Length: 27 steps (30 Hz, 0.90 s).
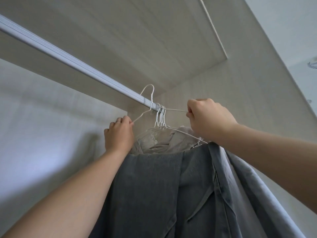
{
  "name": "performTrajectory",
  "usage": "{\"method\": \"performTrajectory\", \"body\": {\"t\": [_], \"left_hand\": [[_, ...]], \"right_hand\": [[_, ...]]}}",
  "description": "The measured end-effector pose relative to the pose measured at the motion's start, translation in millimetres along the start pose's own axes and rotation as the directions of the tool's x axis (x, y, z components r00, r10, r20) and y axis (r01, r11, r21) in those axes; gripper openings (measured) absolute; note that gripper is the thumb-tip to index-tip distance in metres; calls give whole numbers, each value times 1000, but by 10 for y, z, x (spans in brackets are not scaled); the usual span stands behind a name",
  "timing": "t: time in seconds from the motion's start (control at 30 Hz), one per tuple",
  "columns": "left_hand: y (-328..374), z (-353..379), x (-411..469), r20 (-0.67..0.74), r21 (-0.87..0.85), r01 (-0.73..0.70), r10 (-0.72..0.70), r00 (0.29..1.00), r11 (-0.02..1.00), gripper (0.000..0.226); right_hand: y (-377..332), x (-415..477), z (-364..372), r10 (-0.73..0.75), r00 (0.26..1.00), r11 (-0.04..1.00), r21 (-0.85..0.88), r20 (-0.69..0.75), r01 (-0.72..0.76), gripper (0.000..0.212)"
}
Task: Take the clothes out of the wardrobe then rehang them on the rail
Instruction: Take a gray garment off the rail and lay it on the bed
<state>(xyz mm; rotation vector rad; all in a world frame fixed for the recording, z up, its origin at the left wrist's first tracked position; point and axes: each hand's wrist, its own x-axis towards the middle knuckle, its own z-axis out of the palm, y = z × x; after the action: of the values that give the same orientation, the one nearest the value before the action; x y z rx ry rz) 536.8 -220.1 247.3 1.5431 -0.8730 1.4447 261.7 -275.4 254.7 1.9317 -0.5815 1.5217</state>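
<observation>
Pinching the white wire hanger (175, 109) at both shoulder tips, my left hand (118, 134) and right hand (209, 117) sit just below the rail (77, 60). Its long axis crosses the rail, hook above it, beside the hung hangers (160, 117); the grey garment (154, 186) hangs below the rail.

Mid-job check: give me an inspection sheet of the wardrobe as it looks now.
Surface: rail, running from upper left down to centre.
Job's things: held hanger, hook standing up at the rail; hung hangers crowded at the rail's right end, carrying a beige garment and a dark grey garment.
Clutter: nothing seen.
Grippers: left hand pinches the held hanger's left end; right hand pinches its right end.
Cables: nothing seen.
Surroundings: pale wardrobe panels.
</observation>
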Motion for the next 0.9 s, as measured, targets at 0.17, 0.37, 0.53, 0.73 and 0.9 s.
{"method": "performTrajectory", "body": {"t": [0.17,0.37,0.53,0.73,0.9], "left_hand": [[223,-169,-21,-73,-73,-34,28,997,997,21],[674,-392,-153,-101,-172,-120,103,989,978,24],[1130,-606,-401,-133,-221,-218,192,972,950,21],[1881,-910,-954,-114,-315,-332,312,943,889,22],[2647,-1271,-1409,-135,-228,-469,450,883,853,32]], "right_hand": [[209,-136,-223,-19,1000,999,-26,-22,18,14],[602,-460,-655,-24,997,997,-74,-71,19,19],[1028,-894,-1126,-16,997,991,-136,-73,6,21],[1536,-1600,-1780,12,999,969,-245,-37,-21,21],[1943,-2266,-2451,56,995,929,-368,78,-23,23]]}}
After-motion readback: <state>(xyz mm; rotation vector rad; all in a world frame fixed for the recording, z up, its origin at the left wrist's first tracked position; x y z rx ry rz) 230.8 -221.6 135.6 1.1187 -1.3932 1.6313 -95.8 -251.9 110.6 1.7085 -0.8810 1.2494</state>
